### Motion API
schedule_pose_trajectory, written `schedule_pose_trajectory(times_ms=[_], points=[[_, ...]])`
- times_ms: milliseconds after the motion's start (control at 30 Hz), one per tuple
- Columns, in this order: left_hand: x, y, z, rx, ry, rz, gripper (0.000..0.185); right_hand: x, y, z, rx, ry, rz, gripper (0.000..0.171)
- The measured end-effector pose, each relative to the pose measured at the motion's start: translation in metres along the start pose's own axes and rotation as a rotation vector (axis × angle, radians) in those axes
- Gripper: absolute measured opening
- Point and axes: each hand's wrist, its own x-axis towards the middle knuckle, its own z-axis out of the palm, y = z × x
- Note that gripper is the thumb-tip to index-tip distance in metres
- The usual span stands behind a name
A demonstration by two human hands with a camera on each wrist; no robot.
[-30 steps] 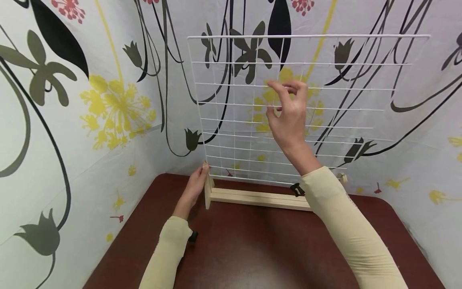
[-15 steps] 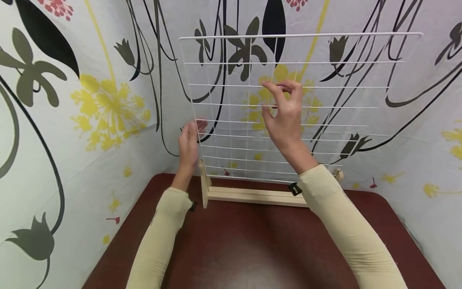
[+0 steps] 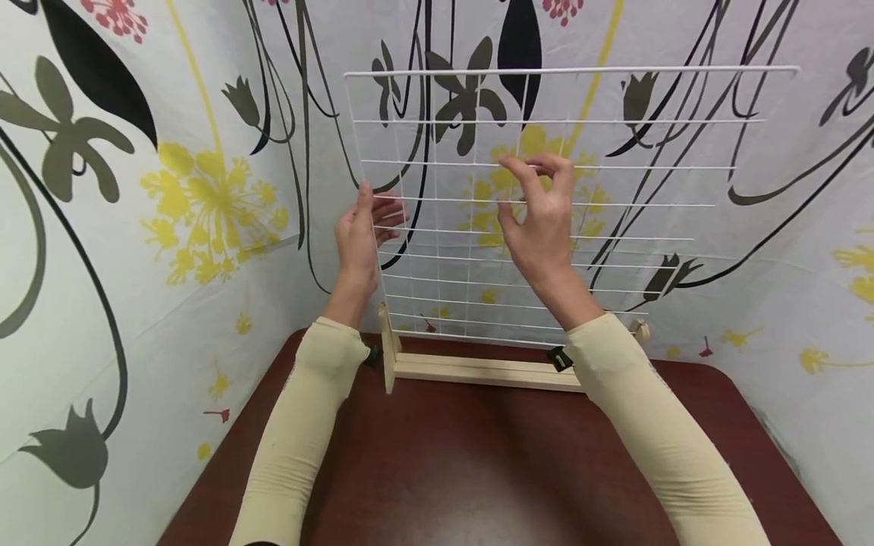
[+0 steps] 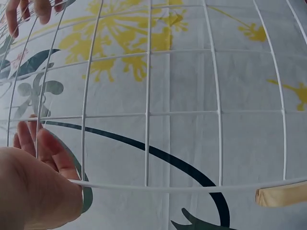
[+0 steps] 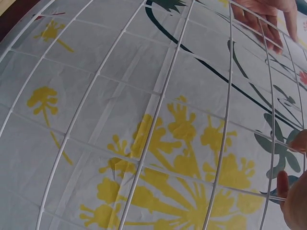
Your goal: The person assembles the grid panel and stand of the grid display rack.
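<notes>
A white wire grid panel (image 3: 573, 71) stands upright, leaning back, in a pale wooden base (image 3: 478, 368). My left hand (image 3: 358, 235) is at the panel's left edge, thumb in front and fingers reaching loosely behind the wires. In the left wrist view, the palm of the left hand (image 4: 41, 184) lies against the edge wire (image 4: 168, 189). Higher and nearer the middle, my right hand (image 3: 542, 212) holds the grid by its wires, index finger and thumb bent. The right wrist view shows only the tips of the right hand (image 5: 293, 201) at a wire.
The base rests on a dark red-brown table (image 3: 437, 470). Its left upright (image 3: 388, 353) is beside my left forearm, and a wooden knob (image 3: 639, 330) shows at the right end. Floral-patterned fabric (image 3: 225, 205) hangs close behind and on both sides.
My left hand has left the top of the left wooden upright and moved up along the grid's edge, fingers passing behind it. The right hand keeps its place on the wires.
</notes>
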Motion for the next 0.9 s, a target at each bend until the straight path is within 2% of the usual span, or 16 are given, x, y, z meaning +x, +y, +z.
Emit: schedule_pose_trajectory(times_ms=[133,267,400,500,600,700,833,900], points=[[-0.001,0.001,-0.002,-0.019,0.037,-0.039,0.052,-0.002,0.000,-0.001,-0.019,-0.019,-0.010,0.055],[-0.002,0.003,-0.002,-0.052,0.058,-0.060,0.049,-0.005,-0.003,-0.008,-0.089,-0.082,0.013,0.059],[0.000,0.003,0.000,-0.094,0.065,-0.061,0.045,-0.007,-0.008,-0.025,-0.196,-0.164,0.022,0.061],[0.002,0.002,0.002,-0.114,0.072,-0.057,0.043,-0.009,-0.010,-0.041,-0.229,-0.163,-0.005,0.054],[0.003,0.002,0.002,-0.118,0.073,-0.052,0.043,-0.010,-0.008,-0.058,-0.222,-0.047,-0.019,0.043],[0.003,0.001,0.001,-0.128,0.071,-0.055,0.045,-0.007,-0.002,-0.076,-0.208,0.172,0.014,0.037],[0.001,-0.003,0.000,-0.115,0.050,-0.077,0.043,0.007,0.010,-0.106,-0.202,0.456,0.139,0.041],[-0.001,-0.005,0.002,-0.097,0.040,-0.080,0.041,0.012,0.015,-0.124,-0.190,0.511,0.246,0.042]])
